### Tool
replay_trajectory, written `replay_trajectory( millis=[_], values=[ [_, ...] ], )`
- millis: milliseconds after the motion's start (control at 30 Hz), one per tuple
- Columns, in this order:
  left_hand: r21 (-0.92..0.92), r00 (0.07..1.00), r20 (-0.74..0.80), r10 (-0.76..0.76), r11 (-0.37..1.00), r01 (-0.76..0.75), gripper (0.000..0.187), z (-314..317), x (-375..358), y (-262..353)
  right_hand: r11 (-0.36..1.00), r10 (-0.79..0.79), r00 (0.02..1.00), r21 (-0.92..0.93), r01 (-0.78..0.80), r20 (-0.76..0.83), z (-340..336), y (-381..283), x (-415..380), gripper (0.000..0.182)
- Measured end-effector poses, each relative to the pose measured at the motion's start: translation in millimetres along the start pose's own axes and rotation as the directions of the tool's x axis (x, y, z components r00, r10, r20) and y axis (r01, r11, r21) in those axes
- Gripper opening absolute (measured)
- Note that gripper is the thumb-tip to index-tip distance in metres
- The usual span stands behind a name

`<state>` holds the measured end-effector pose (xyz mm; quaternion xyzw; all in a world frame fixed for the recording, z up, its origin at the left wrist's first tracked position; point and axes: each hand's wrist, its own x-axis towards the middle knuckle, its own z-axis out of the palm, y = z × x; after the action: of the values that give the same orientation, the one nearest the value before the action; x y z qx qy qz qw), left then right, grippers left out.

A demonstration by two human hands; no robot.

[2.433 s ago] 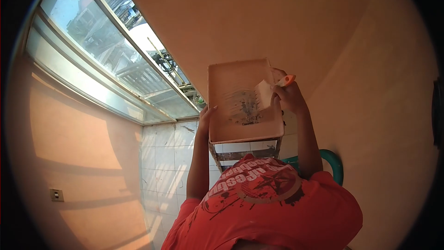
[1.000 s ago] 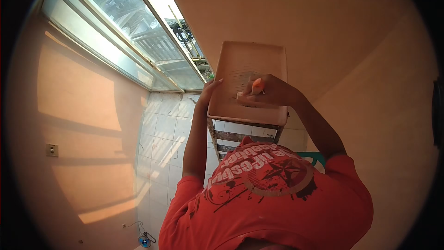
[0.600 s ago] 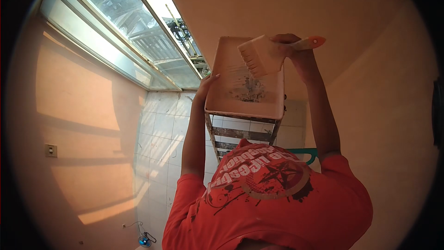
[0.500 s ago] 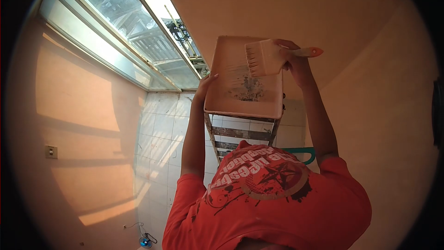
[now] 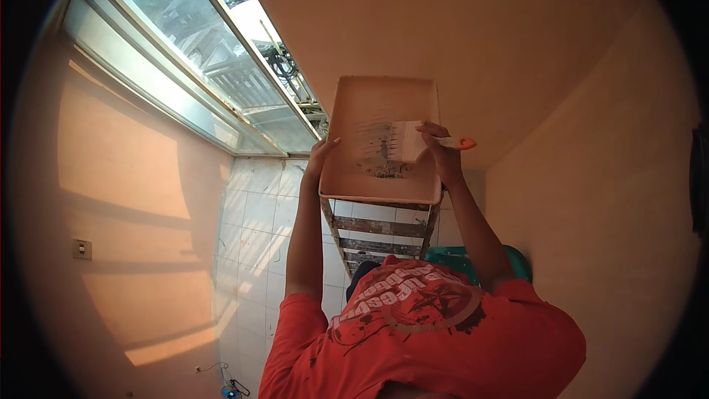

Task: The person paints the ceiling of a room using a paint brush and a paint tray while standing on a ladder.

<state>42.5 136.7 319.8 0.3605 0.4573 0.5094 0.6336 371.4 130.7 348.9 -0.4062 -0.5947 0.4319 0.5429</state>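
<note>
A shallow paint tray [image 5: 384, 96], coated in peach paint with dark patches near its lower middle, rests on top of a ladder [image 5: 378, 227]. My left hand [image 5: 322, 152] grips the tray's left edge, fingers over the rim. In my right hand [image 5: 439, 149] is a wide paint brush [image 5: 408, 141] with an orange-tipped handle. The brush lies low over the tray, its bristles pointing left at the dark patches; whether they touch the tray is hard to tell.
Peach walls [image 5: 458, 22] stand ahead and at both sides. A sliding window [image 5: 199, 52] is at the upper left, a switch [image 5: 82, 249] on the left wall. A green object [image 5: 517, 262] is behind my right arm. Below is a tiled floor [image 5: 255, 207].
My right hand and the brush have moved down and slightly left, closer to the tray's dark patches. The tray appears lower in the view, and more of the green object shows.
</note>
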Motion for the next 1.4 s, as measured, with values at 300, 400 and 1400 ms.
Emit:
replay_trajectory(
  millis=[300,400,1400],
  values=[
    [-0.015,0.999,-0.029,-0.034,0.999,0.034,0.054,5,-4,4,0.996,0.030,0.999,-0.087,-0.028,0.023,-2,-4,1,0.024],
    [-0.022,0.999,-0.027,-0.041,0.999,0.040,0.053,5,-4,5,0.995,0.067,0.997,-0.078,-0.065,0.024,-2,-6,4,0.026],
    [-0.264,0.987,0.116,-0.113,0.954,0.140,0.061,9,-5,12,0.887,0.281,0.959,-0.370,-0.276,-0.043,9,-38,-18,0.037]
  ],
)
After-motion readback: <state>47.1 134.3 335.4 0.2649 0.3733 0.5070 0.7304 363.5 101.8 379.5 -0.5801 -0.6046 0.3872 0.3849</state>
